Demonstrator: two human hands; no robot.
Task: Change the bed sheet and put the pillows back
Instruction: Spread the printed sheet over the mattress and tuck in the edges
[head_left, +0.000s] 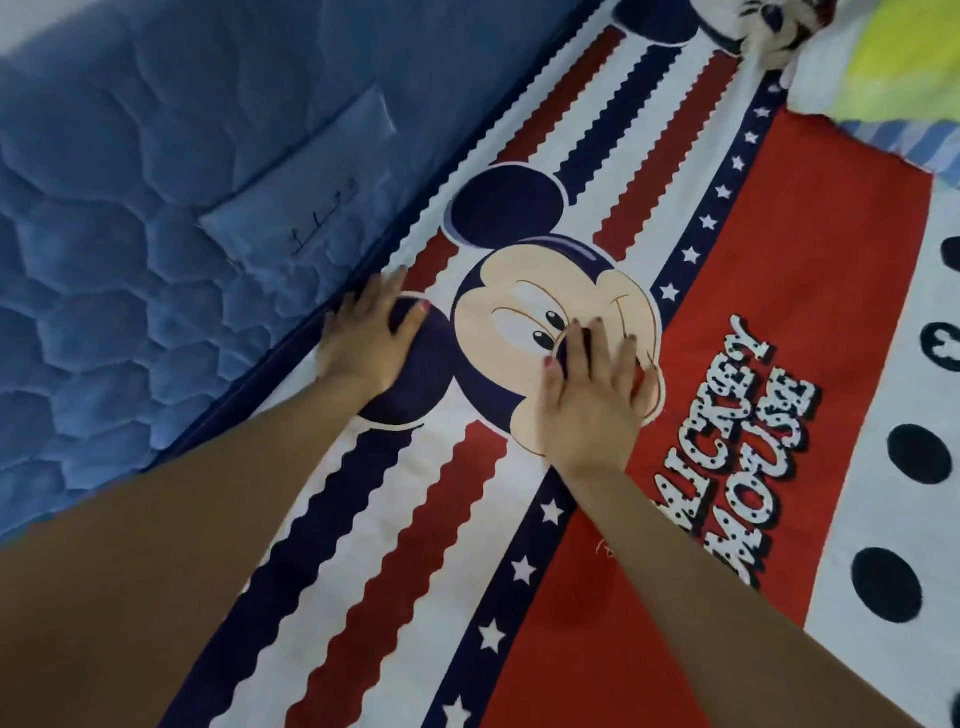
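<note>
A red, white and navy bed sheet (727, 364) printed with a cartoon mouse head, wavy stripes, stars and lettering lies spread flat across the bed. My left hand (366, 338) presses flat on it with fingers apart, right at the sheet's edge where it meets the blue quilted surface (130, 286). Over the printed face my right hand (597, 400) also lies flat with fingers spread. Neither hand holds anything. A yellow-green and striped pillow (893, 67) lies at the top right corner, partly cut off by the frame.
The blue quilted surface, carrying a pale label (306, 192), fills the left side and rises beside the bed. A black-and-white plush toy (779, 26) sits at the top edge next to the pillow. The sheet runs on towards the bottom right.
</note>
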